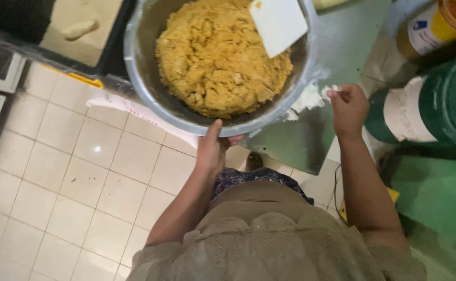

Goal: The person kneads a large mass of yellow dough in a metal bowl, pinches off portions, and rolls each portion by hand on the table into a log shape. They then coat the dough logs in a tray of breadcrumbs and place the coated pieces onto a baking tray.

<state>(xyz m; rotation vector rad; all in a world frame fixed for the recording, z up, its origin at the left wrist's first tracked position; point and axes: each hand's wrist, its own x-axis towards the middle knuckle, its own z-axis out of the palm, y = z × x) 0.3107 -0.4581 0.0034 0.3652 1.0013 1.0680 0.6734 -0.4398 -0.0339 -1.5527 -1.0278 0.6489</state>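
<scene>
A large metal bowl (144,88) full of crumbly yellow dough (217,57) sits at the top of the head view, with a white flat scraper (279,23) stuck in the dough. My left hand (212,148) grips the bowl's near rim, thumb on top. My right hand (347,106) hovers over the metal table (301,140), fingers pinched on a small white bit of something, beside a smear of white flour (308,99).
A green drum (436,109) with a white label stands at the right, with a yellow-labelled container (436,26) behind it. A dark tray (82,31) holding a piece of dough lies top left. Pale tiled floor (82,177) spreads below.
</scene>
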